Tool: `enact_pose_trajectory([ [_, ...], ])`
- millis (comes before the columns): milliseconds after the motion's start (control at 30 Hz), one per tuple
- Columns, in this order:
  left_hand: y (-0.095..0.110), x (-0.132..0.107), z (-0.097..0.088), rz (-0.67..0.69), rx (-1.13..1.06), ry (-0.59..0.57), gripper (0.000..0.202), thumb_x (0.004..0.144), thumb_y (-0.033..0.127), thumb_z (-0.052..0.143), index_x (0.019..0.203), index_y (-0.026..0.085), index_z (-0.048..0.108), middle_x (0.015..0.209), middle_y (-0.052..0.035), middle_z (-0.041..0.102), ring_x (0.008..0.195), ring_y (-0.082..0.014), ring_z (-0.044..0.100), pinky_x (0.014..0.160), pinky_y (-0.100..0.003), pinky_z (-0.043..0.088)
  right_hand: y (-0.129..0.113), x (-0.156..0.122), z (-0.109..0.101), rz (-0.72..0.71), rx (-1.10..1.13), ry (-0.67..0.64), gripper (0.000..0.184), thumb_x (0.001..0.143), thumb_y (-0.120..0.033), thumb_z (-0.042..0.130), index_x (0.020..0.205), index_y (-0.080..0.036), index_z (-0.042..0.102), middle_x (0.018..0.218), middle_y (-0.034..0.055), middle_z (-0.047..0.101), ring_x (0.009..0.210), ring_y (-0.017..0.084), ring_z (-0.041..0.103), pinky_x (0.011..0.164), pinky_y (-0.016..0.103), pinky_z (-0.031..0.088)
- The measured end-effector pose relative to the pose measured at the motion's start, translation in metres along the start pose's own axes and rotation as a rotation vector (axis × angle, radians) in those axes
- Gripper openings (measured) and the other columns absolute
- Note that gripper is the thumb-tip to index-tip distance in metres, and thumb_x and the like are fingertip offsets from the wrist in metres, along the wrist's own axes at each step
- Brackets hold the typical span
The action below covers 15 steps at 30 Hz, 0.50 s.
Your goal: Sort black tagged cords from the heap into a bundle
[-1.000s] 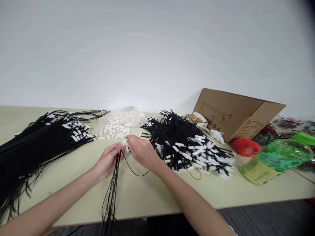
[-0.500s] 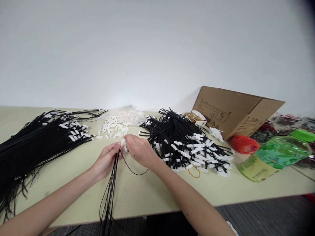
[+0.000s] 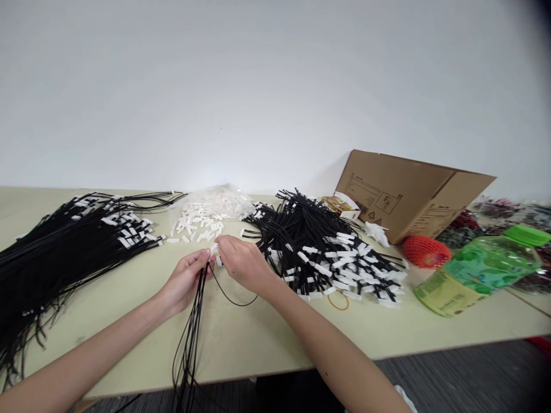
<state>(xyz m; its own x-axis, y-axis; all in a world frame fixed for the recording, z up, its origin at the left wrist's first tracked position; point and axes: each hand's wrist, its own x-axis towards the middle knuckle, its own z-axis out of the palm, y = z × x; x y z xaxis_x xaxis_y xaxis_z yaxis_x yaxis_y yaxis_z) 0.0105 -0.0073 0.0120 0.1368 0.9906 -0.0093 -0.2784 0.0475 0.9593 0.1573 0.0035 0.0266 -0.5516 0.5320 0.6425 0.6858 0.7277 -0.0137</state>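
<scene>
My left hand (image 3: 186, 281) is closed round a bunch of thin black cords (image 3: 191, 338) that hangs down over the table's front edge. My right hand (image 3: 243, 262) pinches a small white clip (image 3: 214, 249) at the top of the bunch, and one black cord (image 3: 235, 299) loops from under it. Both hands meet above the pale table (image 3: 267, 335). Just behind them lies a scatter of loose white clips (image 3: 198, 226) spilling from a clear bag (image 3: 224, 201).
A large heap of black cords with white clips (image 3: 64, 252) fills the left. Another such heap (image 3: 327, 252) lies to the right, with a rubber band (image 3: 340, 300) beside it. Further right are a tipped cardboard box (image 3: 408, 195), an orange net ball (image 3: 426, 251) and a green bottle (image 3: 477, 269).
Both hands keep working at the same spot. The view has drifted slightly, and the fingers have shifted a little on the clip.
</scene>
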Motion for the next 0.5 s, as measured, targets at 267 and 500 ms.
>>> enact_pose_trajectory([
  [267,-0.0017,0.0013,-0.001,-0.043,-0.046,0.014,0.026,0.064,0.036,0.07,0.063,0.012,0.06,0.059,0.0022,0.05,0.053,-0.007,0.039,0.05,-0.017,0.034,-0.0006,-0.0003,-0.0009,-0.004,-0.034,-0.019,0.011,0.087,-0.012,0.037,0.092,-0.016,0.046,0.09,0.0043,0.058,0.083,0.014,0.055,0.064,0.023,0.04],
  [500,-0.003,0.0016,-0.0017,-0.036,0.001,0.007,0.026,0.064,0.037,0.069,0.062,0.013,0.06,0.058,0.002,0.05,0.052,-0.0075,0.04,0.048,-0.018,0.033,-0.0007,-0.0004,-0.0025,-0.007,-0.091,-0.042,0.01,0.087,-0.011,0.036,0.085,-0.017,0.044,0.083,0.002,0.056,0.073,0.013,0.054,0.054,0.023,0.035],
])
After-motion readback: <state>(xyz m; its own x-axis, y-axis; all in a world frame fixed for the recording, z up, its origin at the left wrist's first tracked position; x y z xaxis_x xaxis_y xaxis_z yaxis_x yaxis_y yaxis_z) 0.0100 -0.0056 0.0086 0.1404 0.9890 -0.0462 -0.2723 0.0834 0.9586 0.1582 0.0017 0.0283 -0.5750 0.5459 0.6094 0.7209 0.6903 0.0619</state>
